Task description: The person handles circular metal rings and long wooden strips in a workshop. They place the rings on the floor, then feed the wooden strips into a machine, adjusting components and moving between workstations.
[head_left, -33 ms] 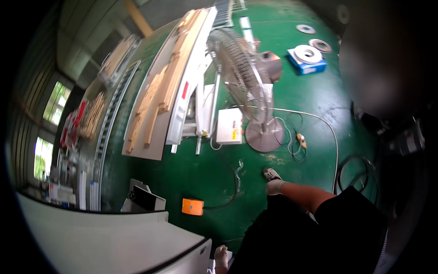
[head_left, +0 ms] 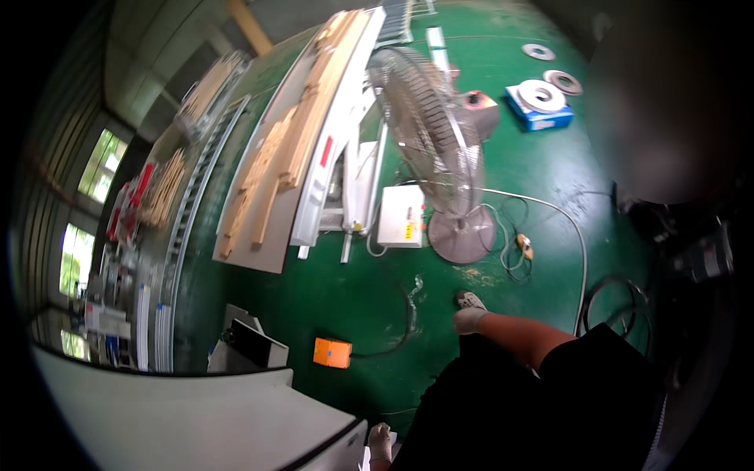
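- One left hand (head_left: 380, 444), in a pale glove, is at the lower edge, just beside one white housing (head_left: 196, 408); if its fingers are spread or pressed together, I cannot tell
- One right hand (head_left: 470, 319), also gloved, is in front of one patterned shoe (head_left: 470, 299); the state of its fingers I cannot tell either, and I cannot see any thing held in it
- The white housing, nearest thing to the left hand, fills the lower left corner
- One orange box (head_left: 332, 353) with one dark cable lies on the green floor (head_left: 314, 290), near one grey open container (head_left: 266, 346)
- Farther, one white box (head_left: 401, 217) with a yellow label stands next to the base of one big fan (head_left: 428, 118)
- One yellow controller (head_left: 525, 246) lies beside the fan base, among thin cables
- At the left of the fan, one long desk (head_left: 263, 263) carries several wooden planks (head_left: 302, 118), overlapping, so their exact number is not clear
- At far right there are three rings: one white ring (head_left: 542, 96) on one blue box (head_left: 550, 122), and two rings (head_left: 562, 82) on the floor
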Action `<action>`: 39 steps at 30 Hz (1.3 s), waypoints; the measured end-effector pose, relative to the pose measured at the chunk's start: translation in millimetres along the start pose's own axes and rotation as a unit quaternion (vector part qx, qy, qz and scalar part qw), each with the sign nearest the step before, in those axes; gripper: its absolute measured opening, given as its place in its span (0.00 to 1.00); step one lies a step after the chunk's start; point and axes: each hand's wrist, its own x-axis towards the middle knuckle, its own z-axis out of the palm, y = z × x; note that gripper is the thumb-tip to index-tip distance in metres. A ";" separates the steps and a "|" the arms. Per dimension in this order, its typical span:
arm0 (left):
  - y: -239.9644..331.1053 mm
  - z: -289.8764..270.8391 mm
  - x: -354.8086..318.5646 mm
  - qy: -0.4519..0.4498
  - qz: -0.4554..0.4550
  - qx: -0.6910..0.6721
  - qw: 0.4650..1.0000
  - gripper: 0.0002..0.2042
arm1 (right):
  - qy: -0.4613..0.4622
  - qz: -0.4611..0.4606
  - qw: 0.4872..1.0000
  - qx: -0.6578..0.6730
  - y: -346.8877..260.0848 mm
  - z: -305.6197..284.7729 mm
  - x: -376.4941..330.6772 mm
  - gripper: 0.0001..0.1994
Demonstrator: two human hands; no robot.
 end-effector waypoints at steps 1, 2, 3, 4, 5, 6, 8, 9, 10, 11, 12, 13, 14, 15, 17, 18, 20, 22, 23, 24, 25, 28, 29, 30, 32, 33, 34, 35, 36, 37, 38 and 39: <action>-9.8 7.5 -32.9 0.002 0.094 0.163 0.982 0.10 | 0.011 0.018 0.998 0.061 -0.7 -50.3 13.3 0.09; 5.7 14.1 -43.4 0.031 0.213 0.326 0.921 0.09 | 0.071 0.027 0.993 0.092 26.5 -66.2 31.9 0.08; 18.4 25.6 -47.6 -0.025 0.083 0.166 0.982 0.08 | 0.138 0.031 0.982 0.124 46.1 -89.5 55.2 0.08; 19.6 38.8 -56.8 -0.025 -0.060 -0.002 0.998 0.08 | 0.139 0.040 0.970 0.196 59.9 -125.8 80.9 0.08; 28.1 60.9 -50.5 0.045 -0.148 -0.176 0.972 0.07 | 0.172 0.031 0.967 0.184 84.9 -151.9 104.3 0.08; 38.4 70.1 -54.1 0.020 -0.064 0.054 0.996 0.09 | 0.200 0.023 0.964 0.172 106.8 -162.2 131.6 0.08; 61.2 78.2 -40.8 -0.005 0.011 0.239 0.971 0.12 | 0.248 -0.030 0.968 0.009 140.0 -182.9 182.5 0.08; 95.4 81.9 -44.3 -0.006 0.048 0.329 0.943 0.13 | 0.242 -0.040 0.967 -0.067 157.2 -192.6 211.0 0.09; 79.0 108.3 -42.3 0.035 -0.010 0.153 0.988 0.14 | 0.265 -0.014 0.961 0.071 164.1 -195.9 230.5 0.10; 87.2 113.5 -37.3 0.095 -0.043 -0.019 0.994 0.14 | 0.287 0.024 0.934 0.213 177.0 -186.9 257.7 0.10; 98.0 118.4 -27.1 0.081 -0.086 0.033 0.992 0.14 | 0.273 0.020 0.931 0.242 186.0 -188.9 277.2 0.09; 110.0 127.8 -18.0 0.071 -0.132 0.079 0.985 0.14 | 0.241 -0.018 0.955 0.171 189.6 -194.5 290.6 0.08; 159.2 132.6 -5.7 0.121 -0.115 0.007 0.986 0.15 | 0.208 -0.042 0.972 0.102 203.1 -190.0 302.6 0.08; 153.8 135.3 -16.6 0.148 -0.100 -0.042 0.983 0.14 | 0.186 -0.087 0.976 0.065 192.9 -196.1 316.4 0.07; 152.5 141.7 -11.6 0.194 -0.060 -0.043 0.978 0.11 | 0.150 -0.152 0.977 -0.008 194.5 -200.1 334.2 0.06; 153.4 144.0 0.1 0.219 -0.044 0.010 0.975 0.10 | 0.149 -0.184 0.971 -0.040 200.6 -205.4 343.2 0.06; 156.9 142.1 25.7 0.289 -0.075 0.070 0.952 0.06 | 0.217 -0.267 0.938 -0.043 234.9 -215.0 346.4 0.07; 164.4 140.6 56.6 0.300 -0.190 -0.171 0.919 0.05 | 0.129 -0.138 0.919 0.347 253.5 -253.8 349.2 0.07; 180.1 138.3 75.9 0.363 -0.299 -0.435 0.768 0.09 | 0.150 -0.162 0.919 0.325 270.3 -273.3 355.2 0.07; 171.5 149.7 81.4 0.388 -0.219 -0.380 0.810 0.09 | 0.168 -0.187 0.915 0.315 280.1 -290.7 363.2 0.08; 172.4 149.9 92.2 0.391 -0.130 -0.123 0.903 0.10 | 0.175 -0.179 0.917 0.312 295.5 -303.0 376.3 0.09; 202.7 154.4 134.6 0.456 -0.195 -0.409 0.766 0.13 | 0.167 -0.019 0.843 0.512 306.7 -372.2 405.1 0.10; 228.1 139.9 149.4 0.473 -0.222 -0.519 0.677 0.13 | 0.196 -0.021 0.837 0.510 316.3 -388.2 421.6 0.10; 210.3 143.7 138.5 0.400 -0.225 -0.469 0.754 0.16 | 0.193 -0.031 0.844 0.499 315.8 -411.1 435.8 0.09; 246.7 108.6 180.6 0.458 -0.238 -0.430 0.741 0.16 | 0.248 -0.066 0.855 0.450 323.0 -456.1 471.4 0.08; 282.1 79.9 191.3 0.468 -0.218 -0.497 0.697 0.15 | 0.279 -0.094 0.856 0.424 321.4 -476.4 488.1 0.08; 295.9 69.5 201.4 0.488 -0.216 -0.482 0.695 0.15 | 0.238 -0.115 0.876 0.402 317.8 -502.9 501.2 0.08; 308.7 53.9 215.2 0.504 -0.209 -0.465 0.697 0.15 | 0.244 -0.141 0.873 0.398 315.3 -521.5 514.5 0.08; 320.9 26.1 229.4 0.490 -0.260 -0.458 0.695 0.16 | 0.252 -0.166 0.867 0.397 309.0 -537.2 529.3 0.08; 336.8 -7.2 245.5 0.474 -0.310 -0.452 0.690 0.16 | 0.261 -0.191 0.861 0.394 304.0 -554.6 543.0 0.08; 361.1 -41.7 260.0 0.475 -0.281 -0.442 0.707 0.18 | 0.240 -0.197 0.868 0.388 301.5 -577.6 547.1 0.07; 333.5 -41.9 274.1 0.490 -0.189 -0.246 0.815 0.18 | 0.236 -0.207 0.864 0.395 303.7 -593.6 554.2 0.07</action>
